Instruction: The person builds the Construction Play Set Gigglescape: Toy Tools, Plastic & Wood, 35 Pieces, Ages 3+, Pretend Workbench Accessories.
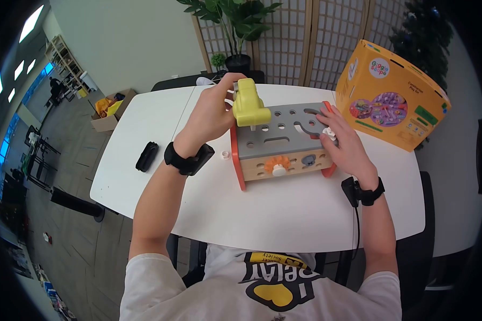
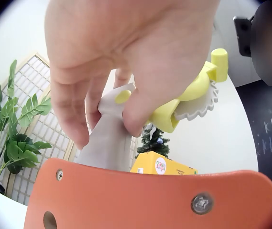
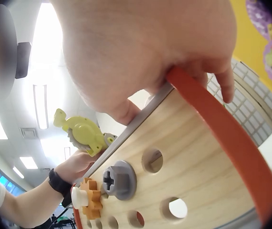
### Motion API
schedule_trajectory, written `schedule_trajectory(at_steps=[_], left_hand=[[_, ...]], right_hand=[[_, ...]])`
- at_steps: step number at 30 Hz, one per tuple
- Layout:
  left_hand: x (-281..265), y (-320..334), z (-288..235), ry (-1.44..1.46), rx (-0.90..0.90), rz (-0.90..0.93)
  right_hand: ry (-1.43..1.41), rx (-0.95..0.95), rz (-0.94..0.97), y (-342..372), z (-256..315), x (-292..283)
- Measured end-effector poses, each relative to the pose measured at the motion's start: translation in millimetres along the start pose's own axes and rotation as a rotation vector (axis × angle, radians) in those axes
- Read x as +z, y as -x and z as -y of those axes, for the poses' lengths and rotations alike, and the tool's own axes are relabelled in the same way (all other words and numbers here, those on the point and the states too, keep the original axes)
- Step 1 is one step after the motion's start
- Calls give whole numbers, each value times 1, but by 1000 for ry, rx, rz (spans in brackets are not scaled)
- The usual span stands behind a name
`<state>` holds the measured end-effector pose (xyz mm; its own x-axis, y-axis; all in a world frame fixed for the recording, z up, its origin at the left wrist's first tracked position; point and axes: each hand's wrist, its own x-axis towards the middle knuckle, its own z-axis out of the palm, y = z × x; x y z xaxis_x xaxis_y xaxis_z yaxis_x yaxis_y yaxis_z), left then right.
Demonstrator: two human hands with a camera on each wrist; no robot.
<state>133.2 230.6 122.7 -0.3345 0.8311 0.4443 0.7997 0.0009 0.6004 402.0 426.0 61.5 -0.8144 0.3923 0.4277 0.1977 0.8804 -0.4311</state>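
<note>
My left hand (image 1: 211, 115) grips a yellow toy saw (image 1: 248, 104) by its grey part, over the left end of a toy workbench (image 1: 278, 120) with a grey perforated top and orange-red ends. In the left wrist view the yellow toy saw (image 2: 188, 95) shows a grey toothed disc. My right hand (image 1: 348, 147) rests on the workbench's right end, its fingers at the top edge around a white piece (image 1: 329, 132). On the wooden front are an orange gear (image 1: 277, 162) with a white knob and a grey bolt head (image 1: 308, 160).
A small white piece (image 1: 225, 155) lies left of the workbench, with a black case (image 1: 147, 156) farther left. A large yellow box (image 1: 393, 96) stands at the back right. Behind the white table (image 1: 209, 214) is a potted plant (image 1: 238, 62).
</note>
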Motion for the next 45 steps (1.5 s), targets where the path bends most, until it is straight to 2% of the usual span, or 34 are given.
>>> schedule_trajectory(at_steps=[16, 19, 20, 23, 26, 29, 30, 33, 36, 39, 42, 45], left_hand=[[2, 10, 17, -95, 49, -3], [-10, 19, 38, -80, 158, -16], [-16, 24, 46, -28, 111, -46], [-39, 39, 78, -239, -46, 37], [-40, 57, 109, -510, -268, 267], [-23, 76, 128, -591, -316, 348], [-18, 84, 140, -594, -270, 328], [-2, 90, 146, -640, -282, 382], [2, 86, 144, -701, -372, 483], [6, 91, 148, -681, -234, 421], [12, 92, 138, -213, -165, 236], [17, 90, 97, -31, -149, 113]], right_hand=[[-12, 49, 74, -1, 2, -10], [-21, 74, 95, 0, 4, -14], [-24, 78, 99, 0, 2, -15], [-32, 80, 96, 2, -5, -17], [-86, 97, 109, 1, -8, -24], [-96, 114, 115, 1, -14, -29], [-86, 116, 115, 0, -13, -29], [-124, 126, 126, 1, -19, -33], [-161, 125, 129, 3, -29, -34], [-202, 178, 116, 6, -28, -35], [-218, 130, 100, 6, -35, -33], [-201, 135, 97, 6, -35, -32]])
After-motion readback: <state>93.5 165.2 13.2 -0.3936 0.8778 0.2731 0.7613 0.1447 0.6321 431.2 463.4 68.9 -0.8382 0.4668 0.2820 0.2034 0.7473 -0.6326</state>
